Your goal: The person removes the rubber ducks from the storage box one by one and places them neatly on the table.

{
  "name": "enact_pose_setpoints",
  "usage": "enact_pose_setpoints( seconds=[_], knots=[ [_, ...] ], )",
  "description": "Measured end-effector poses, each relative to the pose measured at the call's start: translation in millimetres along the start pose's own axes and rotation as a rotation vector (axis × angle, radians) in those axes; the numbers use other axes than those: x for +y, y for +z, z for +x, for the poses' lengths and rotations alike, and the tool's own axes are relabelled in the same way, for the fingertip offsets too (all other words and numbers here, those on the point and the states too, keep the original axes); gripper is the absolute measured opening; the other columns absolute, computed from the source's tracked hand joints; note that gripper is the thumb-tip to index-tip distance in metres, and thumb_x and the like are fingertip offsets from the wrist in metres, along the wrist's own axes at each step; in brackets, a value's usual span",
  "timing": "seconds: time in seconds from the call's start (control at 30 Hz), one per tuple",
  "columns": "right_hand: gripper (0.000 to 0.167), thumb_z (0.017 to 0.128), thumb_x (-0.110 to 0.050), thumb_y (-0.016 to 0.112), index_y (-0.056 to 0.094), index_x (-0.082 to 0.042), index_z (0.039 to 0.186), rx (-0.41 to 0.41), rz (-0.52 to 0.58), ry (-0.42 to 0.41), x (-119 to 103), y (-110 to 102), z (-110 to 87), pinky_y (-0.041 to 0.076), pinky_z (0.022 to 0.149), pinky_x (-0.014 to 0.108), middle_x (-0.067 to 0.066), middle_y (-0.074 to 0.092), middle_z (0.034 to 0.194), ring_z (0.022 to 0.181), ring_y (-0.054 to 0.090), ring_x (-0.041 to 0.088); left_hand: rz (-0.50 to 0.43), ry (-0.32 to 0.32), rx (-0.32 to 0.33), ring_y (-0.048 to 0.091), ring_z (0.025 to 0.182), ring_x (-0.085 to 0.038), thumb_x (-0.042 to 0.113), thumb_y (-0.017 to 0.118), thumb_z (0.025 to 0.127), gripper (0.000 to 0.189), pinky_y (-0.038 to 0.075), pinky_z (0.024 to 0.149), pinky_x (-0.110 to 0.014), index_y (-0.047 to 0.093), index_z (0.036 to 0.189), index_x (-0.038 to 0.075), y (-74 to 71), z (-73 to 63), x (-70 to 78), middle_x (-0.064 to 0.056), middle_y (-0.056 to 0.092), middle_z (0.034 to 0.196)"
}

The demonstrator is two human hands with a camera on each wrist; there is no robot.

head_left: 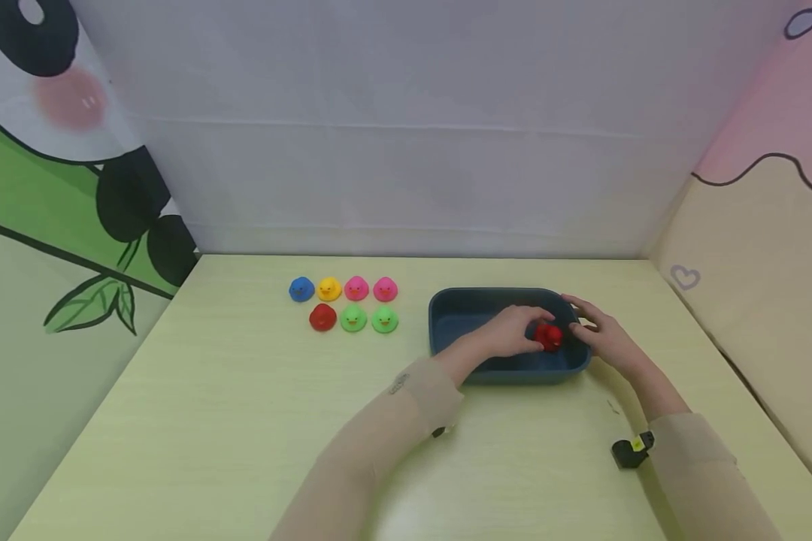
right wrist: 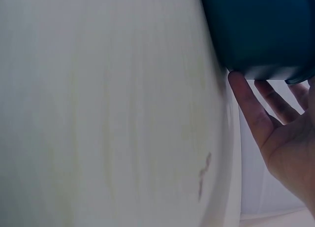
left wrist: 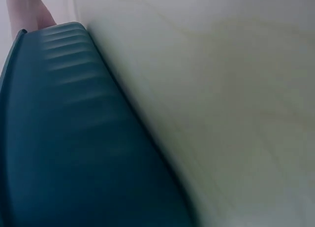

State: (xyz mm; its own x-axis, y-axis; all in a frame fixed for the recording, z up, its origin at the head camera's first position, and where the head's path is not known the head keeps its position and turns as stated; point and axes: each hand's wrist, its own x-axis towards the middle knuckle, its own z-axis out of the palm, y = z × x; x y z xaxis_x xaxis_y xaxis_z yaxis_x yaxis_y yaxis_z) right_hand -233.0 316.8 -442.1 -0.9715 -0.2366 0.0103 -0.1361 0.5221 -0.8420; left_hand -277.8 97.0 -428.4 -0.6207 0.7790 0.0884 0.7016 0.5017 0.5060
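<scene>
My left hand (head_left: 512,330) reaches over the near side of a dark blue plastic bin (head_left: 470,300) and pinches a red toy duck (head_left: 548,336) between thumb and fingers, inside the bin toward its right end. On that right end my right hand (head_left: 602,336) grips the bin, thumb at the rim and fingers along the outer wall. The right wrist view shows these fingers (right wrist: 253,106) against the bin's end wall (right wrist: 261,35). Only the ribbed outer side of the bin (left wrist: 74,113) fills the left wrist view; the left hand and duck are hidden there.
Left of the bin, toy ducks stand in two rows on the pale table (head_left: 243,421). At the back are a blue duck (head_left: 301,289), a yellow duck (head_left: 328,288) and two pink ones (head_left: 356,288). In front are a red duck (head_left: 322,317) and two green ones (head_left: 353,318).
</scene>
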Motion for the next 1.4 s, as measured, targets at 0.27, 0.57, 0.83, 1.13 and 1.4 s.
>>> enact_pose_setpoints(
  seconds=[0.27, 0.57, 0.83, 1.13, 1.4],
  knots=[
    [0.056, 0.1, -0.022, 0.044, 0.021, -0.017, 0.15, -0.001, -0.01, -0.007, 0, -2, -0.9, 0.055, 0.076, 0.049, 0.031, 0.027, 0.145, 0.125, 0.036, 0.056, 0.059, 0.015, -0.048, 0.05, 0.112, -0.012, 0.021, 0.068, 0.087, 0.053, 0.039, 0.097, -0.021, 0.05, 0.136, 0.016, 5.1, 8.9, 0.8, 0.001, 0.057, 0.127],
    [0.056, 0.1, -0.022, 0.044, 0.021, -0.017, 0.151, 0.0, -0.009, -0.008, 1, -2, -1.8, 0.055, 0.075, 0.048, 0.031, 0.026, 0.146, 0.126, 0.036, 0.055, 0.11, 0.053, -0.057, 0.05, 0.11, -0.011, 0.02, 0.067, 0.088, 0.049, 0.039, 0.096, -0.021, 0.052, 0.134, 0.017, 10.4, 12.1, -2.9, 0.003, 0.058, 0.126],
    [0.056, 0.1, -0.022, 0.044, 0.02, -0.017, 0.151, -0.002, -0.007, -0.006, 1, -1, -2.4, 0.055, 0.076, 0.048, 0.031, 0.025, 0.146, 0.126, 0.034, 0.055, 0.063, 0.071, -0.062, 0.051, 0.106, -0.008, 0.022, 0.07, 0.085, 0.047, 0.039, 0.094, -0.017, 0.055, 0.129, 0.017, 10.5, 8.6, -5.7, 0.005, 0.06, 0.121],
    [0.055, 0.1, -0.021, 0.044, 0.021, -0.016, 0.15, 0.0, 0.002, -0.008, 0, 1, -1.8, 0.055, 0.075, 0.045, 0.031, 0.026, 0.146, 0.126, 0.036, 0.054, 0.02, 0.087, -0.053, 0.054, 0.097, -0.005, 0.024, 0.076, 0.079, 0.044, 0.042, 0.085, -0.01, 0.058, 0.119, 0.017, 9.3, 3.5, -8.9, 0.006, 0.062, 0.111],
    [0.055, 0.1, -0.021, 0.044, 0.022, -0.015, 0.15, 0.001, 0.009, -0.014, 2, 3, -0.4, 0.056, 0.073, 0.037, 0.031, 0.026, 0.145, 0.124, 0.038, 0.053, 0.086, 0.065, -0.041, 0.05, 0.095, -0.006, 0.026, 0.076, 0.08, 0.035, 0.042, 0.082, -0.015, 0.059, 0.111, 0.021, 10.2, 1.1, -10.5, 0.009, 0.061, 0.106]
  ],
)
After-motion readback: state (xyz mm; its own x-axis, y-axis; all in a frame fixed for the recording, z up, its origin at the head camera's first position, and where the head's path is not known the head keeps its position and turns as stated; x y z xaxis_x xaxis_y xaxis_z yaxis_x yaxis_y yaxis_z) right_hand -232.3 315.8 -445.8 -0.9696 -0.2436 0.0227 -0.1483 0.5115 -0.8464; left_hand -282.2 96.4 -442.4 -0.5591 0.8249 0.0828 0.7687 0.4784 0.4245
